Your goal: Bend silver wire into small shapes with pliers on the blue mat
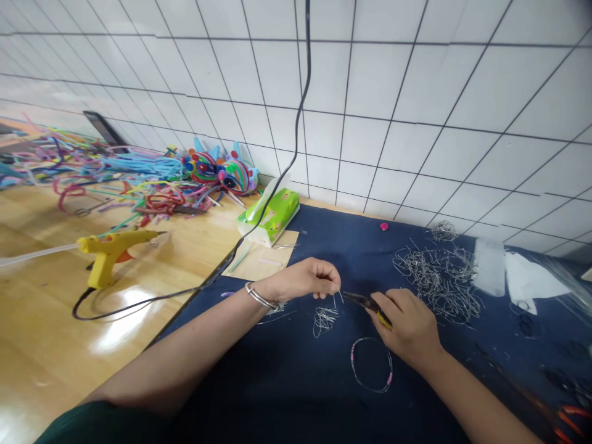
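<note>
Your left hand is pinching a short bent wire between thumb and fingers, its two thin ends poking downward. Your right hand is wrapping its grip around the pliers, yellow showing on the handle, and the dark nose is pointing left, right beside that wire; whether it's touching, I can't tell. You're wearing a silver bangle on the left wrist.

Just below the left hand, a small wire bundle is lying on the dark blue cloth. Nearer you, a wire hoop with pink bits is resting below the pliers. Off to the right, a big wire tangle is sprawling, with a smaller wire clump sitting behind it, and a pink button-like piece is lying near the wall. A white sheet is lying farther right.

Over on the left, a green tissue pack is sitting on the cloth's edge, a black cord is passing over it, and a yellow glue gun is lying on the wooden desk. Behind that, colourful pipe cleaners are heaping up beside two striped toys.
</note>
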Demonstrator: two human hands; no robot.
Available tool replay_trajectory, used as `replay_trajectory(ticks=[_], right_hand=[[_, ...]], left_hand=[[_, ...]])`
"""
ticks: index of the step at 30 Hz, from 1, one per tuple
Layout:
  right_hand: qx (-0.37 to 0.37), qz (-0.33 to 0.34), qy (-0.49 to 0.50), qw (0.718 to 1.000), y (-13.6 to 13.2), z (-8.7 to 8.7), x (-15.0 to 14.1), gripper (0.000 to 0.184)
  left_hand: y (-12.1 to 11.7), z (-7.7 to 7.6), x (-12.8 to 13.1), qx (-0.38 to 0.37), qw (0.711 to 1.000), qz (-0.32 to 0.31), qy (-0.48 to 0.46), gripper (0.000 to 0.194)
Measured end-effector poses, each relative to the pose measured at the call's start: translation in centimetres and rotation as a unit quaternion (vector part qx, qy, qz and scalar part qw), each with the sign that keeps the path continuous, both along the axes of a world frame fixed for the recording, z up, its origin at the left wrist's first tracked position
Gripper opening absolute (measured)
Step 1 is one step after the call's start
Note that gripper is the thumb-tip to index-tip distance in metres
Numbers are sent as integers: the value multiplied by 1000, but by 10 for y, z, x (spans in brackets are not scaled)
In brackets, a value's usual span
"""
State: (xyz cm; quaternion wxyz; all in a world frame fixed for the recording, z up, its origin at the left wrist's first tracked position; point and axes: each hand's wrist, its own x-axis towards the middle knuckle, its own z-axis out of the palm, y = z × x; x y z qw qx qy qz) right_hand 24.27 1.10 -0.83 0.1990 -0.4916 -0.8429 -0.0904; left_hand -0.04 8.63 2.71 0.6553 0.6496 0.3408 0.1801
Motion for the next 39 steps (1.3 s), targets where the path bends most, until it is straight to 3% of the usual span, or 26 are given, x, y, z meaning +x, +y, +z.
replay_trajectory(ticks=[18,39], right_hand=[[104,46,-64,991,-4,6,2,30],[131,84,-77,985,-7,13,-1,27]], left_hand=[[0,1,-2,-94,995,3,-16,10],[3,-5,-4,-160,985,-59,-27,9]])
